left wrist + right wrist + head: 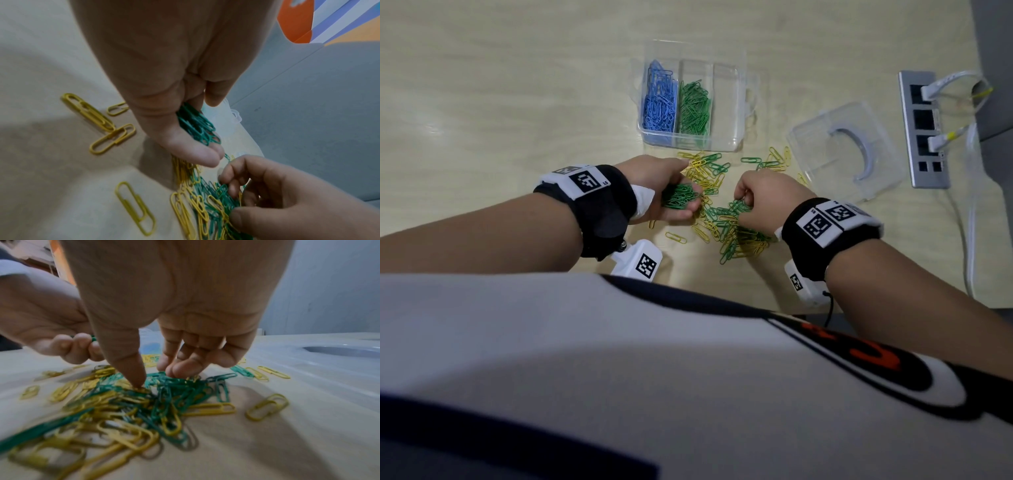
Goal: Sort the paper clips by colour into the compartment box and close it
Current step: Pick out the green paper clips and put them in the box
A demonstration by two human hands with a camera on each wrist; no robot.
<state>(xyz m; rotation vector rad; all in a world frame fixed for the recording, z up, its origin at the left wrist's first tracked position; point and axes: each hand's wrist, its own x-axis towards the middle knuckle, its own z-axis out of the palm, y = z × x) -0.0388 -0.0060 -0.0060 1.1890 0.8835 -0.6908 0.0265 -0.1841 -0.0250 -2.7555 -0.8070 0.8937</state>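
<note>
The clear compartment box (726,145) stands open at the back, with blue clips (659,102) in its left section, green clips (695,109) in the middle one and a bare right section (726,99). A mixed pile of green and yellow clips (732,233) lies in front of it. My left hand (688,202) (207,129), palm up, cups a bunch of green clips (680,196) (195,125) just left of the pile. My right hand (743,202) (160,378) reaches down into the pile, its thumb and curled fingers closing on green clips (174,384).
The clear lid (846,150) lies flat to the right of the pile. Past it, a grey socket strip (923,130) with white plugs and cables is set in the table. Stray yellow clips (676,237) (133,207) lie on the left side of the pile.
</note>
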